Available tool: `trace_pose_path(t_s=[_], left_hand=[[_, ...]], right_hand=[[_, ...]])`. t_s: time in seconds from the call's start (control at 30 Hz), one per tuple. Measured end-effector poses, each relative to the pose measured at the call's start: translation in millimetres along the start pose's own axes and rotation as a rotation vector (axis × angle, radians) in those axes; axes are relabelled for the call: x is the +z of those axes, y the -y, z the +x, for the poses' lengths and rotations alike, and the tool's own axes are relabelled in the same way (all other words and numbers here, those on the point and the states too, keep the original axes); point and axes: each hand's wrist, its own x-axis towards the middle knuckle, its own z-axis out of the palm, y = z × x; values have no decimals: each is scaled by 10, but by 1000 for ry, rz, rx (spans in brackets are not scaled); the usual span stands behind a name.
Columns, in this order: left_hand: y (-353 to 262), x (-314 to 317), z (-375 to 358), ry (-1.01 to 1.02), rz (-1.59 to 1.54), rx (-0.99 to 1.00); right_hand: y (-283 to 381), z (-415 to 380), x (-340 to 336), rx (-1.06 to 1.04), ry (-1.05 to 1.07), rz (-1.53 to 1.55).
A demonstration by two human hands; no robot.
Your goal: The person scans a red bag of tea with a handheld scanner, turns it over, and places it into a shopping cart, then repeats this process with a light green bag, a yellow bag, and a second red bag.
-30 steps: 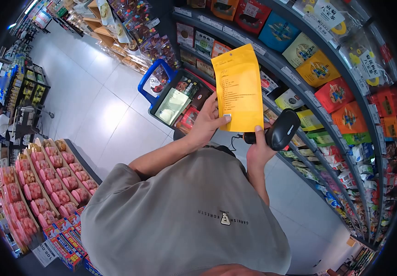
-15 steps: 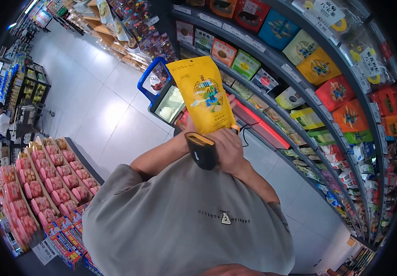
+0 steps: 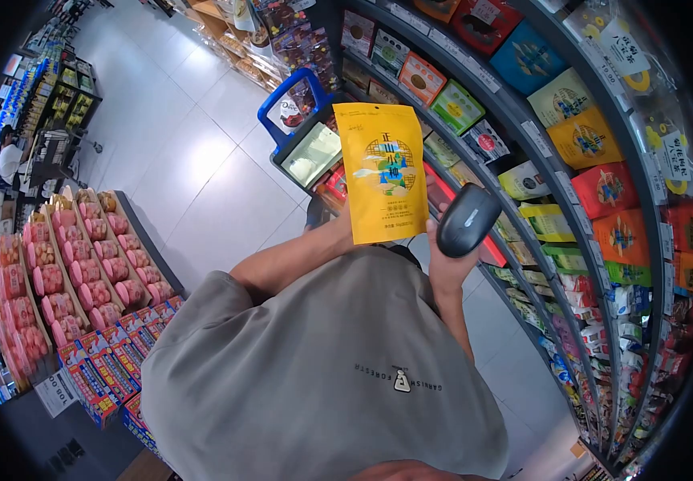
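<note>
A yellow snack pouch [image 3: 382, 172] stands upright in front of my chest, its printed front facing me. My left hand [image 3: 344, 227] grips its lower left edge and is mostly hidden behind it. To the right of the pouch, my right hand [image 3: 443, 266] holds a black handheld barcode scanner [image 3: 467, 219] with its head tilted up, close to the pouch's lower right corner.
A blue-handled shopping basket [image 3: 302, 132] with packaged goods sits on the floor just beyond the pouch. Curved shelves [image 3: 571, 136] of snack pouches run along the right. A low display of pink packs [image 3: 58, 280] lies to the left, with white tiled floor [image 3: 194, 184] between. A person [image 3: 10, 156] stands far left.
The pouch has been turned from its text-covered back to its printed front. The scanner swung under the pouch, then back to its right side.
</note>
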Motion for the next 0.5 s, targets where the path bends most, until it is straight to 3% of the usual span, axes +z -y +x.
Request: trace_pose_path(t_s=[0.17, 0.33, 0.4, 0.43, 0.5], left_hand=[[-23, 33, 0, -10, -74, -93], [-33, 7, 42, 42, -60, -156], [-7, -77, 54, 21, 390, -59], [-14, -88, 60, 21, 384, -61], [-33, -89, 62, -30, -165, -200]], right_hand=[[-87, -12, -40, 301, -28, 122], [-15, 24, 29, 408, -48, 131], [-43, 24, 44, 465, -87, 165], [-134, -4, 25, 468, -102, 151], [-162, -15, 35, 477, -112, 131]])
